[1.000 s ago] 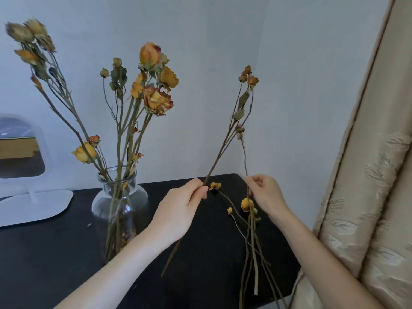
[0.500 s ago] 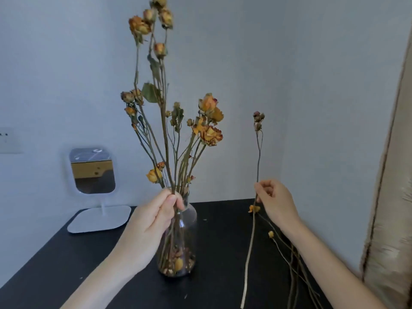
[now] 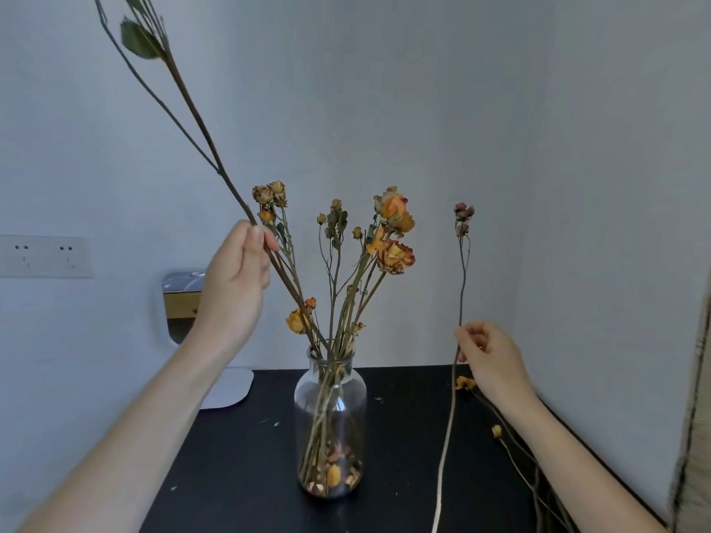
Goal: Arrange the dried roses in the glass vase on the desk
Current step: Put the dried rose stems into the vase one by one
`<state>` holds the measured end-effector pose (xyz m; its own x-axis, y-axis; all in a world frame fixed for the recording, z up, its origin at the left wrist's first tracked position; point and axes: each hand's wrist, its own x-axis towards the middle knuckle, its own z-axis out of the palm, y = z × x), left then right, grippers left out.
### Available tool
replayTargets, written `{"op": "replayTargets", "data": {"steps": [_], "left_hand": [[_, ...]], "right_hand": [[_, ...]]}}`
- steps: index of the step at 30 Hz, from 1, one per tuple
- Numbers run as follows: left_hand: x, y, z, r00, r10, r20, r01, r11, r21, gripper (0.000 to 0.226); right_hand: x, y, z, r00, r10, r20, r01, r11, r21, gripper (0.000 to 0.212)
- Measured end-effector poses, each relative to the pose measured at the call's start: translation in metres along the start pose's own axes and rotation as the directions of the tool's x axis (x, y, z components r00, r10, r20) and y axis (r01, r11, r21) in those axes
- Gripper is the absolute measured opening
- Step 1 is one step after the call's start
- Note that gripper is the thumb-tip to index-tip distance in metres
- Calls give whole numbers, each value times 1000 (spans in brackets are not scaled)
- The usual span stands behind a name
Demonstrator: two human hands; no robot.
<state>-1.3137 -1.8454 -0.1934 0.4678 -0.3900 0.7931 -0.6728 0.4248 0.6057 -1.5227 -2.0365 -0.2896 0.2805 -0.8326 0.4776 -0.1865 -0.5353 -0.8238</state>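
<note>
2 hands: left hand [image 3: 234, 286] & right hand [image 3: 490, 355], each w/ 1 stem: a long stem [image 3: 192, 121] w/ 1 green leaf [image 3: 139, 39], a thin stem [image 3: 461, 286]. 1 glass vase [image 3: 330, 425] on 1 black desk [image 3: 238, 467]. 1 mirror [image 3: 181, 302]. 1 wall socket plate [image 3: 45, 256]. Loose stems [image 3: 515, 455] on desk: approx 2-3, hard to count. Stems in vase too tangled to count.

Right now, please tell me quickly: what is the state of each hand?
Left hand: closed on a tall branched stem whose lower end is in the glass vase.
Right hand: pinching a thin single stem, held beside the vase.
</note>
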Motion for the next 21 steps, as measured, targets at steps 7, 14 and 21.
{"op": "replayTargets", "data": {"steps": [7, 14, 21], "left_hand": [[0, -12, 7, 998, 58, 32, -61, 991, 119, 31], [-14, -18, 26, 982, 32, 186, -101, 920, 379, 23], [-29, -41, 36, 945, -192, 265, 34, 863, 504, 26]], "right_hand": [[2, 0, 3, 1000, 15, 0, -15, 1000, -9, 10], [-2, -3, 9, 1000, 4, 18, -4, 1000, -5, 9], [-5, -2, 11, 999, 11, 51, -9, 1000, -24, 12]]}}
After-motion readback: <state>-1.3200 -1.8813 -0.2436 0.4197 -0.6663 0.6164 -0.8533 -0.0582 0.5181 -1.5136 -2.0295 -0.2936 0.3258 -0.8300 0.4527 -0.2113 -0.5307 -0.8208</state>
